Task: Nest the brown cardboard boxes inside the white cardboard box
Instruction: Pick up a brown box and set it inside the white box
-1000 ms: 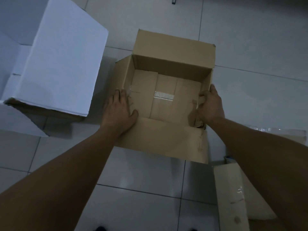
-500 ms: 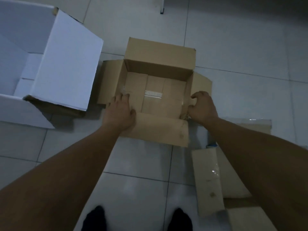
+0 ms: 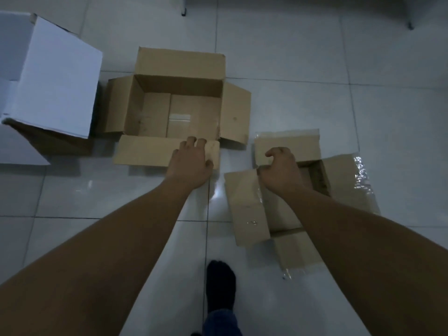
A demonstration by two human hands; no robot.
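A large brown cardboard box stands open on the tiled floor in the middle, all its flaps spread outward. Over the right end of its near flap is my left hand, fingers slightly spread and holding nothing. To the right lies a smaller brown box, also open, with shiny tape on its flaps. My right hand curls over that box's near-left edge where two flaps meet. The white cardboard box sits at the far left, open, one big flap leaning over toward the brown box.
The floor is pale glossy tile. Dark furniture legs stand at the top edge. My foot in a dark sock is planted at the bottom centre, between my forearms.
Both hands left the large brown box's side flaps, which now lie spread open. My right hand moved right onto the smaller box. The view pulled back and shifted right.
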